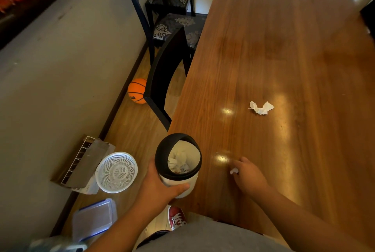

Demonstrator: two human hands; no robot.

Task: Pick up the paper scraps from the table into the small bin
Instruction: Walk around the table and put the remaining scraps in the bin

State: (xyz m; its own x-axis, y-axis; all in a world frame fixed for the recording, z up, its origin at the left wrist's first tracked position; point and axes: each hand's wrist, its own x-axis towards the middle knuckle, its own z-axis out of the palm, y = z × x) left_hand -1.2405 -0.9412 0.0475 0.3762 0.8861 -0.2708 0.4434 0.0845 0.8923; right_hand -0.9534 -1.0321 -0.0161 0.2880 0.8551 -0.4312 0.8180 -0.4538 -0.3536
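Observation:
My left hand (160,184) grips the small white bin (178,182) with a black swing-top rim, held at the table's near left edge. Crumpled white paper lies inside the bin. My right hand (248,174) rests on the wooden table (284,49) just right of the bin, its fingers closed on a small white paper scrap (234,170). A larger crumpled paper scrap (261,107) lies farther out on the table, apart from both hands.
Left of the table stand two dark chairs (168,65). On the floor lie an orange basketball (138,90), a white plastic basket (116,171), a metal rack (83,162) and a clear lidded box (94,219). A red shoe (176,217) shows below the bin.

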